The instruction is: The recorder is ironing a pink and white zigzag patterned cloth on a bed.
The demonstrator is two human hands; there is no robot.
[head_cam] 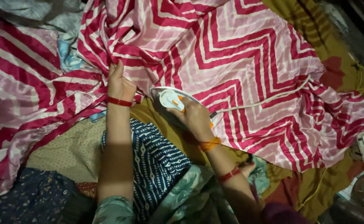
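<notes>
pink-and-white zigzag cloth (pixel 231 54) lies spread over an olive-yellow sheet (pixel 335 49), laid out flat where the iron works. right hand (pixel 195 118) has its grip clenched round the handle of a white iron with orange buttons (pixel 169 98), sole down at the cloth's near edge; its white cord (pixel 265 101) trails right across the fabric. left hand (pixel 119 83) rests fingers extended on the cloth just left of the iron, likely pinning it taut, grip released, holding nothing

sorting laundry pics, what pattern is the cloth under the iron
Pink and white zigzag stripes on the cloth, seen in the head view; the right hand holds the iron.
</notes>
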